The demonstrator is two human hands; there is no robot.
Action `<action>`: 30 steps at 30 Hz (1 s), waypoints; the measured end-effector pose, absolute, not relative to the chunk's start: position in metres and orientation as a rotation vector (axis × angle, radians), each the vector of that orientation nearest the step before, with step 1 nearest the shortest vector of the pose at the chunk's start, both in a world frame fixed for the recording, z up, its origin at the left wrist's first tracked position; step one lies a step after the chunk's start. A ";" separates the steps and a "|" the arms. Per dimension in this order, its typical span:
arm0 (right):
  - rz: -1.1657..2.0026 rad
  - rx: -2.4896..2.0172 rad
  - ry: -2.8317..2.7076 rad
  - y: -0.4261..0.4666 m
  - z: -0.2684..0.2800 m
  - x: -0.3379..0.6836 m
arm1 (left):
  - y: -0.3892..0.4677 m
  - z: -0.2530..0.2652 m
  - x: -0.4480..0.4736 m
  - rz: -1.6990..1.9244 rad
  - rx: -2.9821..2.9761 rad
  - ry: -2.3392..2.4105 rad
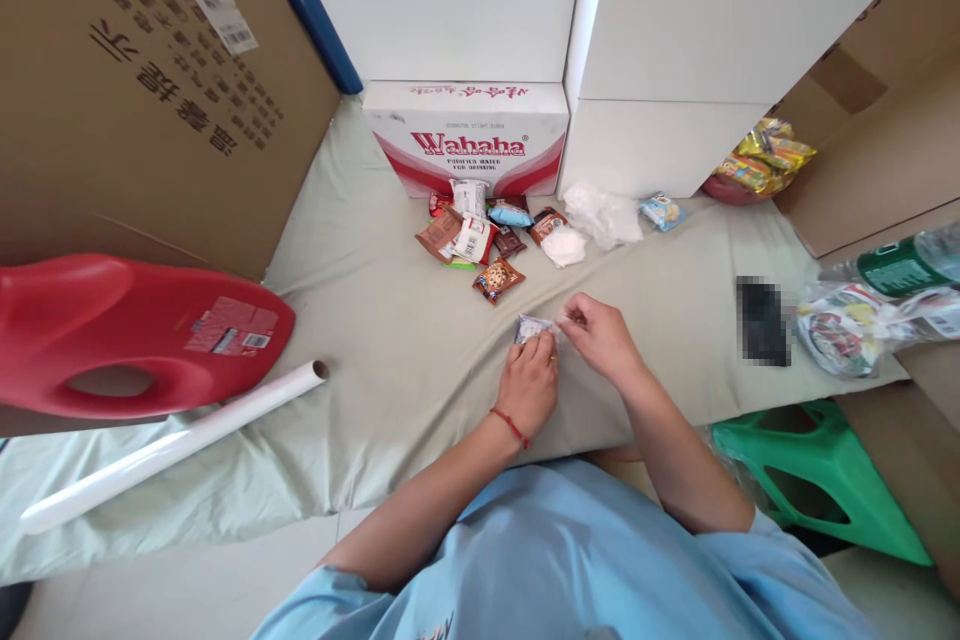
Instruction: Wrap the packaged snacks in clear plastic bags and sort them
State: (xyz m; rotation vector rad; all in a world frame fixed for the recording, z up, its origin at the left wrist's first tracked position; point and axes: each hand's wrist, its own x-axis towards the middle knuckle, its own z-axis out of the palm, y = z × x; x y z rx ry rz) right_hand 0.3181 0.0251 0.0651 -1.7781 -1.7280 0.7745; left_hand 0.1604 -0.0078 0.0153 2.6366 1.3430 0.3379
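Observation:
A small white and purple snack packet [532, 328] lies on the cloth in front of me. My left hand [529, 382], with a red string bracelet at the wrist, holds it down under its fingers, which hide its near part. Close at the packet's right end, my right hand [601, 335] is closed in a pinch. A pale, see-through bit shows by its fingertips, too small to make out. Beyond my hands lies a loose pile of wrapped snacks, with a brown cookie packet [498, 280] nearest and a blue packet [511, 215] farther back.
A Wahaha water carton [472, 145] stands behind the pile, beside crumpled clear plastic [602, 215]. At left are a red jug [150, 335], a white tube [180, 445] and a large cardboard box [157, 100]. A blurred black object [763, 322] and a green stool [817, 470] are at right.

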 end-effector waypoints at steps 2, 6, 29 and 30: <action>0.732 -1.836 -1.880 0.042 0.072 0.295 | -0.008 0.012 0.158 0.410 2.575 1.312; 0.626 -1.994 -2.187 0.057 0.070 0.255 | -0.024 0.006 0.141 0.504 2.464 1.190; 1.347 -1.298 -0.945 0.004 0.044 0.308 | -0.012 0.032 0.106 0.896 0.803 1.043; 1.417 -1.274 -0.887 -0.001 0.042 0.308 | -0.008 0.031 0.112 0.887 0.725 1.015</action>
